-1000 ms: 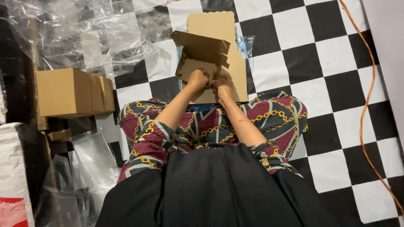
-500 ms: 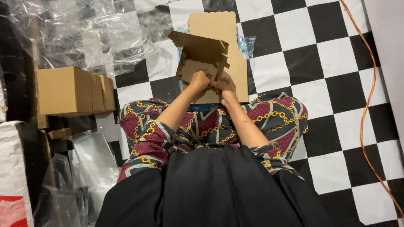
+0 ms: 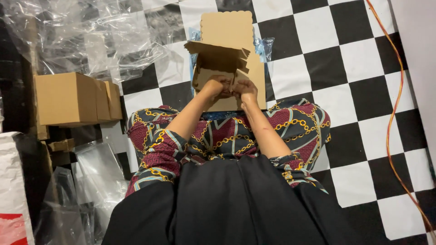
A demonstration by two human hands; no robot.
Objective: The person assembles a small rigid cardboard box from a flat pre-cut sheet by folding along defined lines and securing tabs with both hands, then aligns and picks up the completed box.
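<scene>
Far left: folded cardboard boxes (image 3: 75,98), crumpled clear plastic sheeting (image 3: 91,36) beyond them.
Left hand (image 3: 219,86): clenched on near edge of half-folded cardboard box (image 3: 218,61).
Right hand (image 3: 245,88): gripping same edge, touching left hand.
Box position: directly far of both hands, flaps open, long axis left-right, above flat cardboard sheet (image 3: 227,27).
Nearer hand: neither; both equal.
Right: orange cable (image 3: 393,104) on checkered floor (image 3: 354,59).

Black top, chain-patterned maroon trousers
</scene>
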